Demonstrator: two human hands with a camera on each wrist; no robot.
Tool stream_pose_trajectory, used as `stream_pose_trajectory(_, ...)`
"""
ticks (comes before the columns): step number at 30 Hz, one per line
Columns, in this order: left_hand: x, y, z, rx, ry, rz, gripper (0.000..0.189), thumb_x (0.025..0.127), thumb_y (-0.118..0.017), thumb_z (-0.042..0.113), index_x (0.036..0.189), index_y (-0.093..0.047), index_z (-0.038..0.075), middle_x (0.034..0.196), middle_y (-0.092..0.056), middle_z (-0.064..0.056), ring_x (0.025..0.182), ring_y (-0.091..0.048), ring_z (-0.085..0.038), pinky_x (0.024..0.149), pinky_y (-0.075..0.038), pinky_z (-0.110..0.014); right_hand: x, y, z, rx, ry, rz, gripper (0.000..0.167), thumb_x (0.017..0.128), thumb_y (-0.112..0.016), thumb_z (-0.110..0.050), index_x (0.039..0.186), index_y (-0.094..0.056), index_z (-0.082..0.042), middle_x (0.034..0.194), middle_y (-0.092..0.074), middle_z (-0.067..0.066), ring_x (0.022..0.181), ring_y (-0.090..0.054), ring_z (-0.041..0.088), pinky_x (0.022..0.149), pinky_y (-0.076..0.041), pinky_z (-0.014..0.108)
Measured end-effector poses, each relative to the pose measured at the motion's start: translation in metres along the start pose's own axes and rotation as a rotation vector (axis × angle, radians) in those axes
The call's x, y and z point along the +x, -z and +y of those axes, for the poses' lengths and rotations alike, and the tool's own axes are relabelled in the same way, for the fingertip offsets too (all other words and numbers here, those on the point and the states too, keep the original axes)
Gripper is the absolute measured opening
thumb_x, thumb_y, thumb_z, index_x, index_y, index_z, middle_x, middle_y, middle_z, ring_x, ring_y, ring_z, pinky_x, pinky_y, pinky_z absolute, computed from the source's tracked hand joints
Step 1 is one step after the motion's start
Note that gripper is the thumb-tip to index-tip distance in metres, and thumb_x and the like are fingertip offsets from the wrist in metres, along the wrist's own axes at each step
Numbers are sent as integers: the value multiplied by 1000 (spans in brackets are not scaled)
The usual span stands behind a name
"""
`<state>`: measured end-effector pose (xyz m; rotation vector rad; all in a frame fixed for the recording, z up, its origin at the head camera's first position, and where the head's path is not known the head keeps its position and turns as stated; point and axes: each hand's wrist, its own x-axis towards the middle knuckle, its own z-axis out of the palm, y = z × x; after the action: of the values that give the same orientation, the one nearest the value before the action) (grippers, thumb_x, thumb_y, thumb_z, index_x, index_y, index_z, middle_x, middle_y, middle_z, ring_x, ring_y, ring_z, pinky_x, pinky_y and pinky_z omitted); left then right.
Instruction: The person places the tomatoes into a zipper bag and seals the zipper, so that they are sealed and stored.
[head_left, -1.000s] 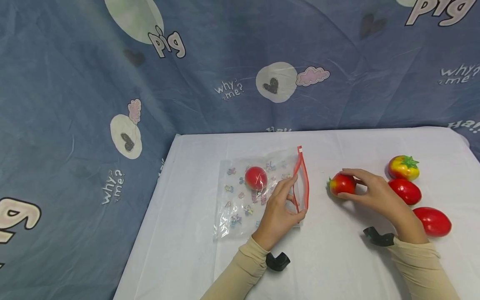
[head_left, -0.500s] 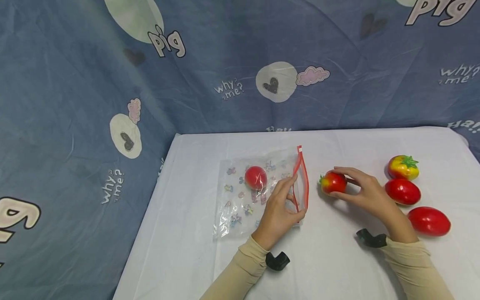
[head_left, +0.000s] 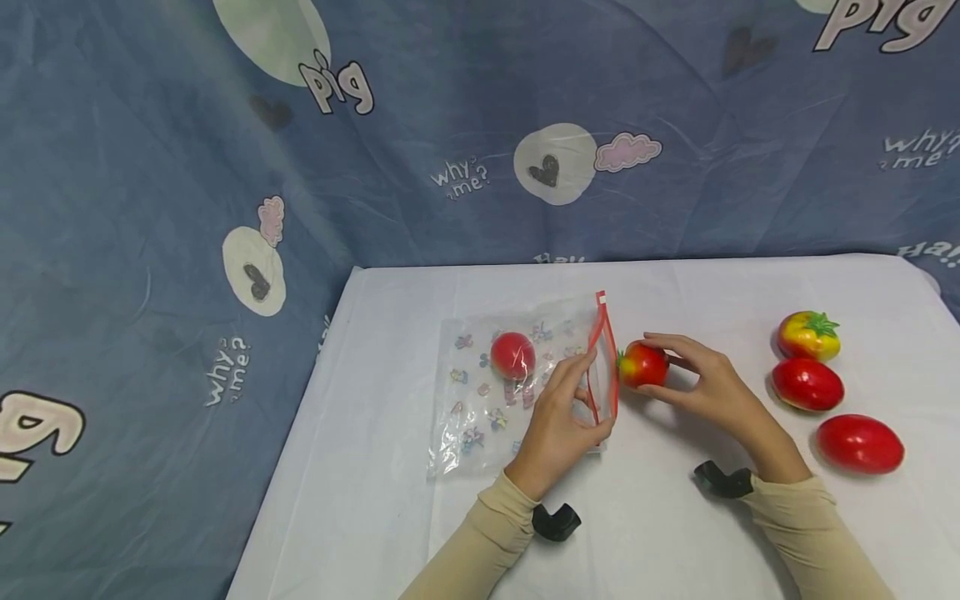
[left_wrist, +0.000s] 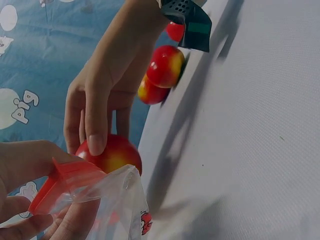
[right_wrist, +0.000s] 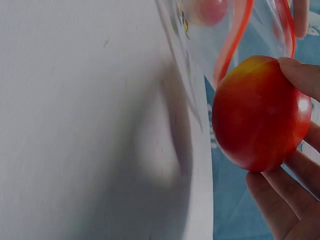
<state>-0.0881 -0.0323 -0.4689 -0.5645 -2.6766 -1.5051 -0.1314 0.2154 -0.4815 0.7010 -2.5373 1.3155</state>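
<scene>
A clear zip bag (head_left: 468, 417) with a red slider strip and small printed figures lies on the white table. Inside it sits a round red toy fruit (head_left: 513, 356). My left hand (head_left: 558, 425) holds the bag by its mouth, the red edges spread apart. Between thumb and fingers, my right hand (head_left: 708, 383) grips a red-and-yellow toy fruit with a green leafy top (head_left: 643, 367), the top facing the bag. That fruit is right at the red strip (right_wrist: 234, 42) in the right wrist view, and the left wrist view has it overlapping the bag's opening.
Toward the table's right side stand a yellow-red toy fruit with green leaves (head_left: 808, 335) and two glossy red ones, a middle red fruit (head_left: 807, 383) and a nearer red fruit (head_left: 860, 443). A blue printed cloth (head_left: 450, 100) hangs behind the table.
My right hand has moved left with the red-and-yellow toy fruit, from well right of the bag to its mouth. The left hand and the bag have stayed in place.
</scene>
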Motion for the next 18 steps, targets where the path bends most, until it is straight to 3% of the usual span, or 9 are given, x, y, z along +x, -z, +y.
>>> stream_pose_trajectory(9,0,0,-1,6,-21,9,87,83,-85,8,157,-42,17,154,-48,-1,96,-62,-10,71,-61,-19,6,-6,-5,-26,-17,-10,66,71,-94,-5,132,-68,-8,133,-69,14,119,-64,11,98,-51,11)
stream_pose_trajectory(18,0,-1,-2,9,-33,8,86,83,-85,8,157,-42,15,154,-48,-3,95,-63,-11,71,-61,-19,10,-8,-2,12,-16,6,66,71,-93,-3,132,-68,-8,134,-68,16,121,-53,-12,97,-44,2)
